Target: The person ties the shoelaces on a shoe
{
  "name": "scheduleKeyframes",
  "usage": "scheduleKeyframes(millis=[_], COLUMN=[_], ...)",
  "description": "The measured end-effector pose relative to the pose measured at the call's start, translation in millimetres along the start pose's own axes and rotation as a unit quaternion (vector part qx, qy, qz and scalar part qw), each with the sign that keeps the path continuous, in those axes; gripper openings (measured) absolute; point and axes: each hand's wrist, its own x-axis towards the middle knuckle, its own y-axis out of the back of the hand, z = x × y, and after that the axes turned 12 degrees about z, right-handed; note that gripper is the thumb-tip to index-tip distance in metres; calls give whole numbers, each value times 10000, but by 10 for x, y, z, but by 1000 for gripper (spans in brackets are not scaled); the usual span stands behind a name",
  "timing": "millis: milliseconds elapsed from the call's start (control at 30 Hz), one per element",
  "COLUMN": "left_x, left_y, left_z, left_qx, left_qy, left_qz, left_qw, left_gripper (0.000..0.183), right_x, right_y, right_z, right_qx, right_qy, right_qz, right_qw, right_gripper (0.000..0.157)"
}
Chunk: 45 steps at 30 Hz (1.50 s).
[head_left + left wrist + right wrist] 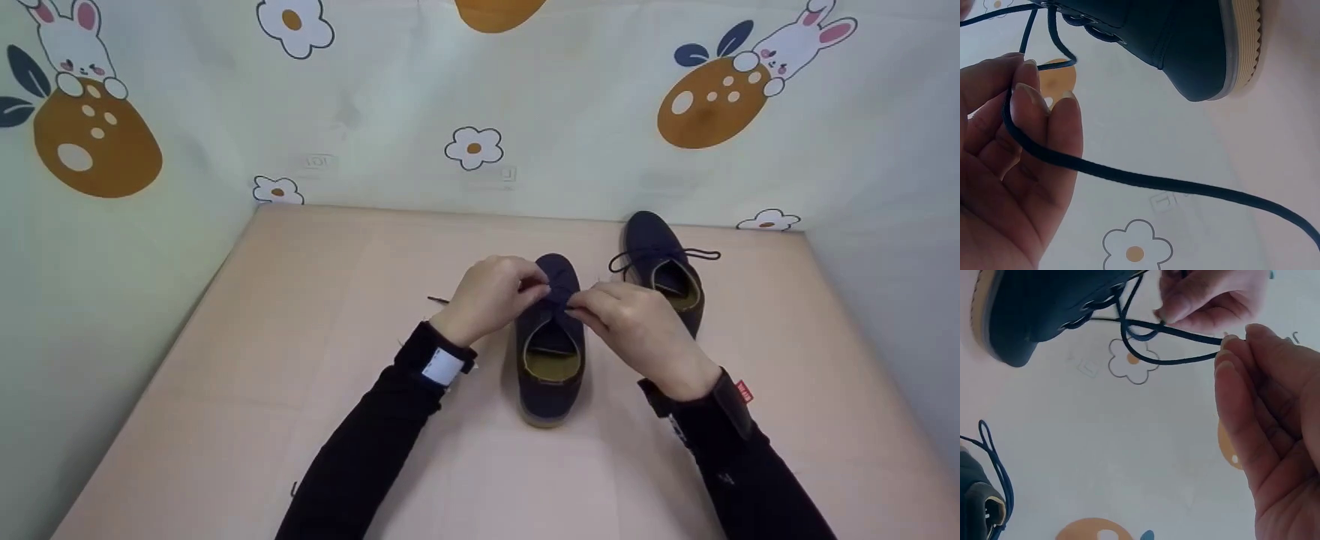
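A dark navy lace-up shoe (551, 405) stands on the table with its toe pointing away from me. Above its lacing, my left hand (491, 294) pinches one shoelace (1145, 179) between thumb and fingertips. The slack end of that lace trails away from the hand in the left wrist view. On the other side of the shoe, my right hand (645, 330) pinches a bent loop of lace (1174, 361) drawn out from the eyelets. Both hands' fingertips are close together over the shoe's tongue.
A matching shoe (646, 229) stands farther back on the right, its laces tied in a bow. The pale table (247, 420) meets a wall covering (390, 97) printed with rabbits and flowers.
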Motion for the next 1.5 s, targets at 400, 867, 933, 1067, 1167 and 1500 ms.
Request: scheduleKeyframes(millis=[400,867,933,1067,1167,1500], left_x=[5,0,1,4,4,-15], left_y=[53,96,105,126,143,150], left_z=[-42,-77,-91,-120,-139,-209], left_qx=[-62,-187,-166,-119,-107,-40], left_qy=[12,-22,-14,48,107,227], left_qz=[-434,-590,-597,-650,-698,-989], left_qw=[9990,9981,9981,9978,9974,9948], left_gripper=[11,12,12,11,11,10], right_x=[-169,-238,-235,-243,-265,-415], right_y=[-101,-117,-15,251,463,940], right_z=[329,435,496,635,734,929], right_qx=[383,-193,-261,-531,-727,-1245], right_qy=[-1538,-1264,-1469,-1888,-2166,-3238], right_qz=[-1129,-1269,-1271,-1325,-1391,-1759], right_qw=[9809,9836,9806,9716,9636,9212], right_gripper=[14,6,6,4,2,7])
